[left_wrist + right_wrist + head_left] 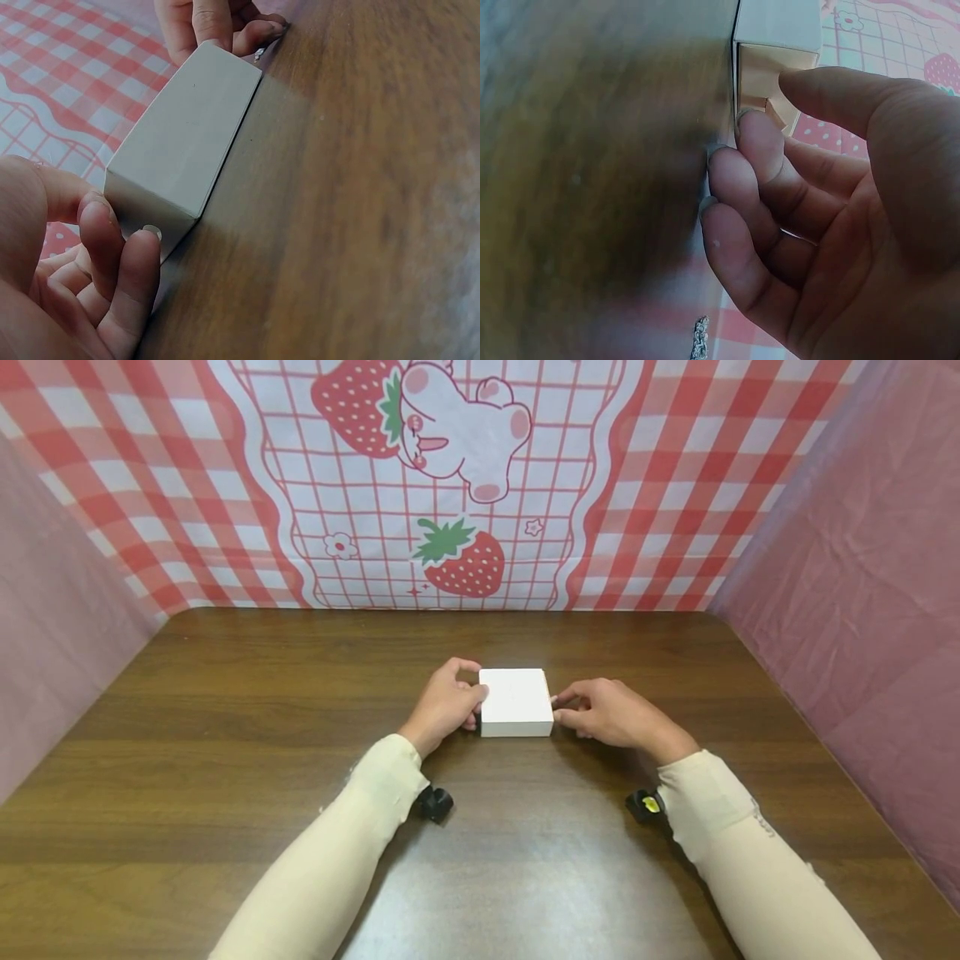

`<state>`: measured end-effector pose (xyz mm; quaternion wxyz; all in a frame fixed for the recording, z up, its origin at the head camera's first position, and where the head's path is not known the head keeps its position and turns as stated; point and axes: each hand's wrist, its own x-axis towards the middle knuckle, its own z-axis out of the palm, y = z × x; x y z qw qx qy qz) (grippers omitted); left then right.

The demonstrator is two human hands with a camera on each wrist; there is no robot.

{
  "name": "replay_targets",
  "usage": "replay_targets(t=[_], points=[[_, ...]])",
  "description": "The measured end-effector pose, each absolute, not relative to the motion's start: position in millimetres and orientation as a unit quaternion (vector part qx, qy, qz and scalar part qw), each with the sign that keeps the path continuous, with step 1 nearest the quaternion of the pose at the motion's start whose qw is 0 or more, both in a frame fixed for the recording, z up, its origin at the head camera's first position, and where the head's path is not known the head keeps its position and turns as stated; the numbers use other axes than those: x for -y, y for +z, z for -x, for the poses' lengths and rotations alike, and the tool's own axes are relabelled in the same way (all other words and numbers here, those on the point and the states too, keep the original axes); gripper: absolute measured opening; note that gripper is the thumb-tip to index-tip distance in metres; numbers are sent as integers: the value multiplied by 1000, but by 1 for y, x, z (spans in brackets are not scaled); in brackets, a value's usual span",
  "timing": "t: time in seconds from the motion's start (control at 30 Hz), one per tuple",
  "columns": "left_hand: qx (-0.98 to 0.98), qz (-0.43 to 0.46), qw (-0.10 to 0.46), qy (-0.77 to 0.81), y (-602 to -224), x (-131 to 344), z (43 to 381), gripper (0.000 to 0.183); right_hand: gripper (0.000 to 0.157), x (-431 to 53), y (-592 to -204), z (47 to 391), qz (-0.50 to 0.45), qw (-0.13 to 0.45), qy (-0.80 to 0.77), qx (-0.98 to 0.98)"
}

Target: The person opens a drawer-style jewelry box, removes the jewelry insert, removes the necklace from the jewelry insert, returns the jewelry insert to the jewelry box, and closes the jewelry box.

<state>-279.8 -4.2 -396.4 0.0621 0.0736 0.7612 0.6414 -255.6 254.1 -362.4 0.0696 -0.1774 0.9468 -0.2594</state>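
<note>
A small white box [515, 697] lies flat on the wooden table between both hands. The left hand [447, 700] grips its left end, thumb on the top face and fingers at the side. At the opposite end is the right hand [609, 713], its thumb and fingertips right at the box's edge. In the right wrist view that end of the box [780, 26] stands open, with a pale beige inside. The right thumb [825, 86] overlaps the opening, and the loosely bent fingers [739, 180] lie below it, a gap between them and the thumb.
A wooden table [225, 735] spreads around the hands. Behind it hangs a red-and-white checked cloth [675, 485] with strawberries, and pink cloth [862, 568] hangs on the right. A small silvery piece [700, 337] shows near the right hand. Dark wrist mounts [435, 804] sit below both sleeves.
</note>
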Motion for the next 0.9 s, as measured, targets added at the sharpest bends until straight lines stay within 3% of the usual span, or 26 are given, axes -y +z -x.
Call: replay_targets(t=[0.9], points=[[-761, -79, 61, 642, -396, 4, 279, 38, 36, -253, -362, 255, 175, 76, -254, -948]])
